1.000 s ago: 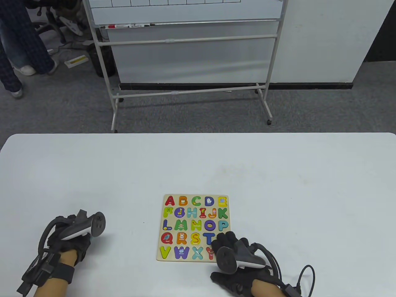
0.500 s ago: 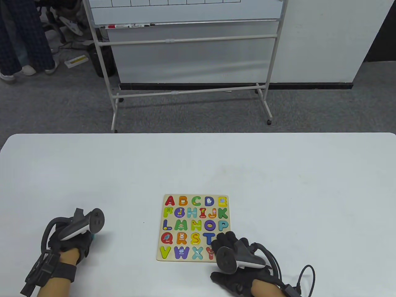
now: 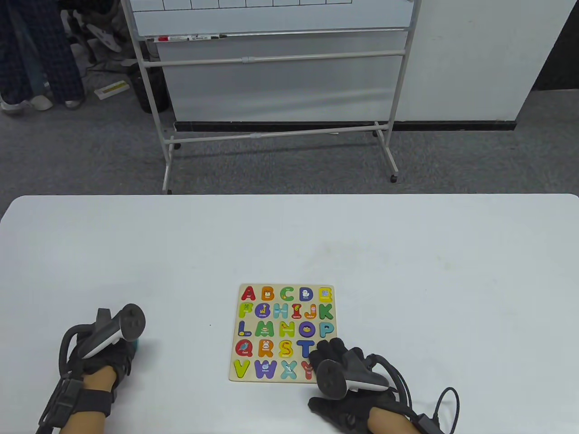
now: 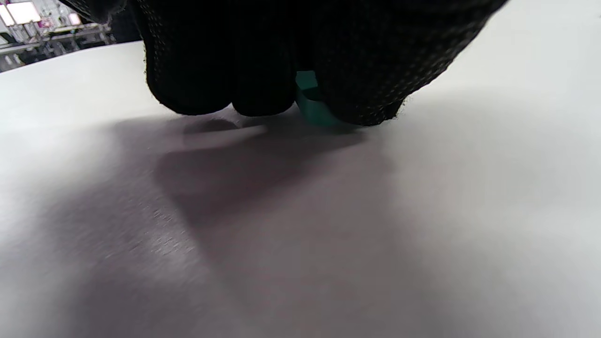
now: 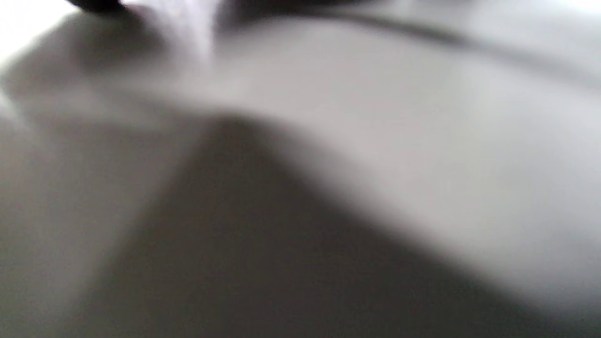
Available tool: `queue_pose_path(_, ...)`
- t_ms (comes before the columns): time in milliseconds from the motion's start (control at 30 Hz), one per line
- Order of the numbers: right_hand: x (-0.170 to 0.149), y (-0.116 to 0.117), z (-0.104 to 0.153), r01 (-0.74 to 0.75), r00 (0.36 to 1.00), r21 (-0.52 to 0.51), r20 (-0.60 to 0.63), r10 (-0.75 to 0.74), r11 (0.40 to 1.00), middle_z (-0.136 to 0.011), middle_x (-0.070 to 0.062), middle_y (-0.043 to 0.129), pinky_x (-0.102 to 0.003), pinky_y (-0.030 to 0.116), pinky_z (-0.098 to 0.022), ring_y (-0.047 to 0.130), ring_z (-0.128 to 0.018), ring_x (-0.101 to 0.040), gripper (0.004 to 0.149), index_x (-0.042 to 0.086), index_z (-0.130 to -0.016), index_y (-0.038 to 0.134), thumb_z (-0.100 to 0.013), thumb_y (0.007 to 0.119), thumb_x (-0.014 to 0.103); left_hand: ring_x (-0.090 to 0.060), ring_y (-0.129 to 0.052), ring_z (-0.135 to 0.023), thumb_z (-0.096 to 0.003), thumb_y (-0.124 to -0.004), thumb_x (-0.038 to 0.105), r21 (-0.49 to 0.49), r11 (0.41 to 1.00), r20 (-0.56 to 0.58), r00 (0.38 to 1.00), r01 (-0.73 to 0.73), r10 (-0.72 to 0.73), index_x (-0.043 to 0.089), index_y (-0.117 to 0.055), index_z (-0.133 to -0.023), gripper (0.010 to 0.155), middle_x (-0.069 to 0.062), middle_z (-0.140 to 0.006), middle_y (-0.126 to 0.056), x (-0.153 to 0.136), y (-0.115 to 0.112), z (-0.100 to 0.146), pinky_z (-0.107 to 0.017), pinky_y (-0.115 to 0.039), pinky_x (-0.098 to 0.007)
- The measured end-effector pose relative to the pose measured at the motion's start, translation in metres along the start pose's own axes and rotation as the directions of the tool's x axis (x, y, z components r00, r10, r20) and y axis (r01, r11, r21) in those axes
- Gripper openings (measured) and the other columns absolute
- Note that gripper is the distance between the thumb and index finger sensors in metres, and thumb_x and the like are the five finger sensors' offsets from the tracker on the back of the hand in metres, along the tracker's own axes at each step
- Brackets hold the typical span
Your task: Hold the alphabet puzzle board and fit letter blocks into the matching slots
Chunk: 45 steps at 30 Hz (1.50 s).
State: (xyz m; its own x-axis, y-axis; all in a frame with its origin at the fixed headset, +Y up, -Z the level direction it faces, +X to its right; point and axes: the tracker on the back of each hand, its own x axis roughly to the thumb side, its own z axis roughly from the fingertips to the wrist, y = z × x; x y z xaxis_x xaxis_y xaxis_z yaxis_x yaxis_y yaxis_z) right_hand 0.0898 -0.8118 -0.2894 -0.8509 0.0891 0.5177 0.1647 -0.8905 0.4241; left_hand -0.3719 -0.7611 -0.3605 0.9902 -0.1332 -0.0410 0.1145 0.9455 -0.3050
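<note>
Fingers (image 3: 329, 350) of right hand (image 3: 346, 384) laid over near right corner of puzzle board (image 3: 284, 333), pressing on it, covering the slots beside T and Y; nothing grasped. Board flat on white bench (image 3: 407, 271), letters A through Y seated in rows. Left hand (image 3: 106, 350) well to the left of board, curled down onto bench, sliver of teal block (image 3: 136, 346) peeking out at its board-facing edge. Whiteboard stand (image 3: 276, 90) on floor beyond far side of board.

Left wrist view: gloved fingers (image 4: 211, 61) bunched together, closed round teal block (image 4: 312, 101), block's lower edge touching bench or just above it, cannot tell which.

Right wrist view: blurred grey surface only, fingers not made out, board not recognisable.
</note>
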Motion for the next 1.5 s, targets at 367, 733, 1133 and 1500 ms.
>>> queue_pose_path(367,0.000,0.000,0.000,-0.001,1.000,0.000,-0.002,0.001,1.000,-0.113,-0.013,-0.011,-0.067,0.015,-0.072,-0.008,-0.105,-0.042,0.094,0.018,-0.106,-0.005,-0.047,0.046,0.070,-0.041,-0.091,-0.081,-0.0452,-0.089,0.034,0.060,0.997,0.057,0.997,-0.050,0.046,0.013,-0.070,-0.098,0.060,-0.013,-0.086,-0.085,0.053,0.031,-0.013,-0.067,-0.054,-0.071)
queue_pose_path(733,0.000,-0.001,0.000,-0.001,1.000,-0.002,-0.004,0.001,1.000,-0.113,-0.014,-0.011,-0.067,0.016,-0.072,-0.007,-0.105,-0.042,0.094,0.018,-0.106,-0.005,-0.047,0.046,0.070,-0.041,-0.091,-0.081,-0.0456,-0.089,0.035,0.100,0.986,0.237,0.966,-0.130,0.104,0.012,-0.070,-0.098,0.060,-0.014,-0.086,-0.085,0.160,0.060,-0.031,-0.068,-0.053,-0.071)
queue_pose_path(1133,0.000,-0.002,0.001,-0.001,1.000,-0.006,-0.009,0.001,1.000,-0.113,-0.013,-0.010,-0.066,0.017,-0.072,-0.006,-0.105,-0.042,0.093,0.019,-0.106,-0.004,-0.047,0.047,0.070,-0.041,-0.091,-0.081,-0.0460,-0.088,0.035,0.062,0.994,0.354,0.933,-0.093,0.065,0.012,-0.070,-0.098,0.060,-0.014,-0.087,-0.085,0.246,0.062,-0.050,-0.068,-0.054,-0.072)
queue_pose_path(1500,0.000,-0.002,0.001,0.004,1.000,-0.012,-0.010,-0.004,1.000,-0.113,-0.013,-0.009,-0.066,0.017,-0.072,-0.006,-0.106,-0.041,0.093,0.019,-0.107,-0.003,-0.047,0.047,0.069,-0.042,-0.089,-0.082,-0.0461,-0.088,0.034,0.041,0.993,0.387,0.918,-0.108,0.084,0.012,-0.070,-0.098,0.060,-0.013,-0.087,-0.085,0.281,0.060,-0.053,-0.069,-0.052,-0.071)
